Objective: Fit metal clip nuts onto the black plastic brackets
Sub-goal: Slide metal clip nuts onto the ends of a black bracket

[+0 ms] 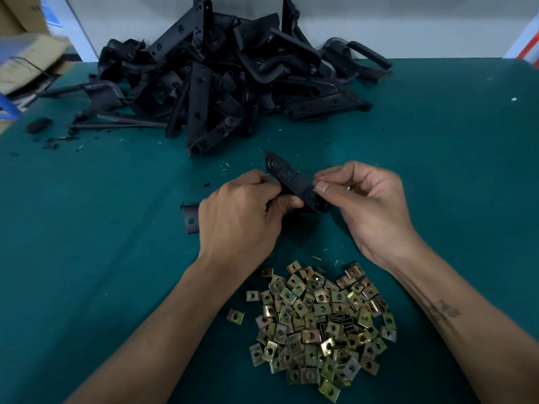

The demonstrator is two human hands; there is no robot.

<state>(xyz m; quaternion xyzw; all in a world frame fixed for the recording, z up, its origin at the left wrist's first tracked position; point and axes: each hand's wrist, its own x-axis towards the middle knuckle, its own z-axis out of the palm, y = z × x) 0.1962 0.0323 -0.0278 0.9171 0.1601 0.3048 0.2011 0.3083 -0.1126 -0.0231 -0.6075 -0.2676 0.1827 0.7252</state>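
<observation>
Matt black plastic bracket (291, 179), shiny metal clip nuts (318, 325)

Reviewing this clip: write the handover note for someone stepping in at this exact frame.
Left hand grips the black bracket, held above the green table.
Right hand pinches a clip nut at the bracket's edge; whether it is seated cannot be told.
Loose clip nuts lie in a heap nearest the person, between the forearms.
Bracket pile sits at the far side of the table.
Left: finish this clip, then work through the pile.
</observation>
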